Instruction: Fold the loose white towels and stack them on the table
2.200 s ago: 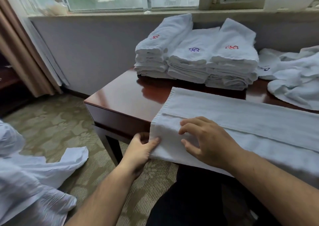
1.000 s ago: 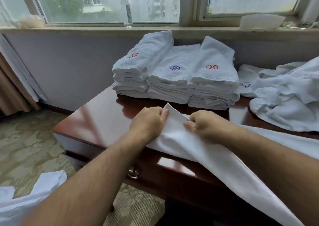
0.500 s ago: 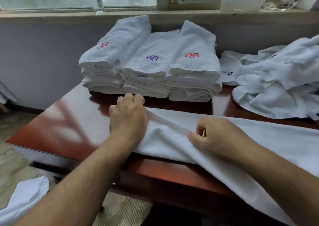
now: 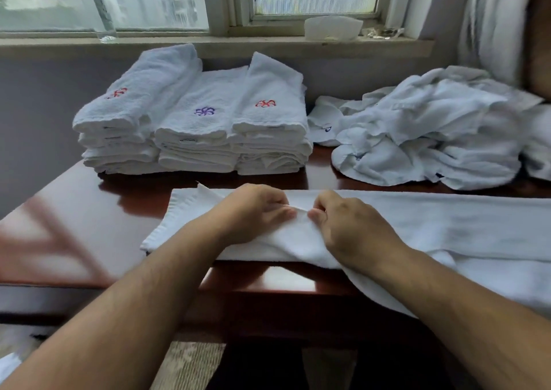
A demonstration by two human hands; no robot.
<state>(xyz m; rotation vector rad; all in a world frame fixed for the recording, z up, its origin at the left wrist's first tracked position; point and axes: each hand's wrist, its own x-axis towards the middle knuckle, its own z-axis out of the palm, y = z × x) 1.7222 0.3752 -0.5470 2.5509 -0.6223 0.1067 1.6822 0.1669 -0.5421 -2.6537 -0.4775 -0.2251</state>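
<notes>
A long white towel [image 4: 432, 225], folded lengthwise, lies across the front of the dark red table [image 4: 74, 219]; its right part hangs over the near edge. My left hand [image 4: 253, 210] and my right hand [image 4: 348, 225] sit close together on its left part, each pinching a fold of the cloth between thumb and fingers. Behind them stand three side-by-side stacks of folded white towels [image 4: 196, 127] with red and purple emblems on top. A heap of loose white towels [image 4: 432, 133] lies at the back right.
The window sill behind the table holds a clear bottle [image 4: 98, 8] and a white container [image 4: 332, 27]. A curtain [image 4: 489, 20] hangs at the right. Patterned carpet [image 4: 185, 365] shows below the table's front edge.
The towel's left end has gone from hanging over the front edge to lying flat on the table. My hands have come together and now pinch the cloth. The view shifted right.
</notes>
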